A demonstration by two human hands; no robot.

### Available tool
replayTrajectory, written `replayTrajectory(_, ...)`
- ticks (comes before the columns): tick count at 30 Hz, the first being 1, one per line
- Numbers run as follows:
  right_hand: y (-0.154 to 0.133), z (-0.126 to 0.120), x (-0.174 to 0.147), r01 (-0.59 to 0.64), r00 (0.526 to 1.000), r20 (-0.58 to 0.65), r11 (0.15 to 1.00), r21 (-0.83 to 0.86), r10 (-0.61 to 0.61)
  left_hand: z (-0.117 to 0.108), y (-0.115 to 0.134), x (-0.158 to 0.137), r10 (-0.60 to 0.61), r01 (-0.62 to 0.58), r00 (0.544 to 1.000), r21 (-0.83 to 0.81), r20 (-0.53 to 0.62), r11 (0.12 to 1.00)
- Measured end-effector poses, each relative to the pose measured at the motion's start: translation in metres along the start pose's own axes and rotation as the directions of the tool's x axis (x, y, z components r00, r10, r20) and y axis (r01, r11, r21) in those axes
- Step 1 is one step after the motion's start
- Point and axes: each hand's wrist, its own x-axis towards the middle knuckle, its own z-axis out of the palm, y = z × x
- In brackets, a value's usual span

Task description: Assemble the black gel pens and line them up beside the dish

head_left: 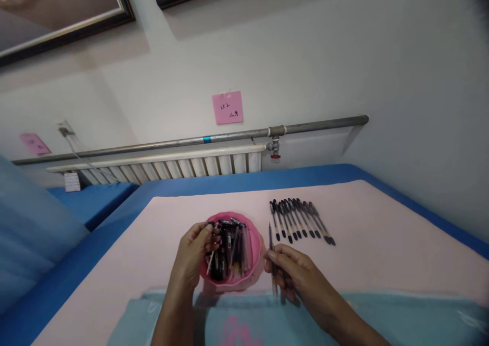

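Flat pink covering [153, 244] bears a scalloped bowl [257, 245] and slim, black-capped pens [300, 218].

The left hand [195, 246] is over the pink bowl [257, 251]; right of it, the right hand [292, 268] holds what may be a refill [271, 238], with pens [298, 214] lying beyond.

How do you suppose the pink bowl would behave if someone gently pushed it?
The pink bowl would probably slide rather than tip, since it looks wide. Its evenly scalloped outline suggests fairly stiff plastic. The pen parts lying loose inside may shift.
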Motion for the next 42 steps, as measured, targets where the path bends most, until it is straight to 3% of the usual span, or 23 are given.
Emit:
replayTrajectory(4, -0.006, 0.0, 0.0, -0.004, 0.998, -0.061, 0.995, 0.104, 0.01, -0.014, -0.002, 0.008, 0.08, -0.06, 0.989, 0.156, -0.123, 0.986)
replayTrajectory(8, -0.007, -0.002, 0.001, -0.018, 0.992, -0.117, 0.976, 0.219, 0.044, -0.022, -0.007, 0.012, 0.134, -0.083, 0.983, 0.351, -0.124, 0.933)
replayTrajectory(12, -0.004, -0.007, 0.002, -0.027, 0.992, -0.114, 0.969, 0.247, 0.057, -0.027, -0.01, 0.014, 0.227, -0.112, 0.968, 0.618, -0.11, 0.778)
replayTrajectory(15, -0.004, -0.007, 0.002, -0.034, 0.992, -0.112, 0.969, 0.246, 0.063, -0.028, -0.01, 0.014, 0.215, -0.108, 0.975, 0.73, -0.054, 0.675)
replayTrajectory(18, -0.006, -0.006, 0.002, -0.026, 0.992, -0.117, 0.97, 0.243, 0.056, -0.025, -0.01, 0.012, 0.191, -0.132, 0.982, 0.772, 0.014, 0.622)
replayTrajectory(21, -0.006, -0.006, 0.002, -0.036, 0.992, -0.109, 0.972, 0.231, 0.063, -0.019, -0.007, 0.004, 0.112, -0.198, 0.98, 0.815, 0.163, 0.544)
replayTrajectory(24, -0.005, -0.007, 0.003, -0.039, 0.992, -0.11, 0.974, 0.222, 0.065, -0.014, -0.003, -0.005, 0.007, -0.271, 0.954, 0.854, 0.299, 0.445)
replayTrajectory(27, -0.004, -0.007, 0.003, -0.034, 0.992, -0.11, 0.976, 0.217, 0.059, -0.013, -0.003, -0.009, 0.009, -0.327, 0.936, 0.861, 0.351, 0.389)
replayTrajectory(31, -0.005, -0.007, 0.003, -0.029, 0.993, -0.105, 0.98, 0.195, 0.05, -0.014, -0.008, -0.004, 0.043, -0.35, 0.932, 0.866, 0.359, 0.357)
replayTrajectory(39, -0.003, -0.007, 0.002, -0.016, 0.991, -0.127, 0.99, 0.141, 0.034, -0.013, -0.013, 0.008, 0.027, -0.21, 0.976, 0.91, 0.215, 0.359)
replayTrajectory(42, -0.001, -0.008, 0.003, -0.019, 0.991, -0.131, 0.991, 0.133, 0.036, -0.012, -0.01, 0.006, 0.047, -0.232, 0.972, 0.913, 0.23, 0.334)
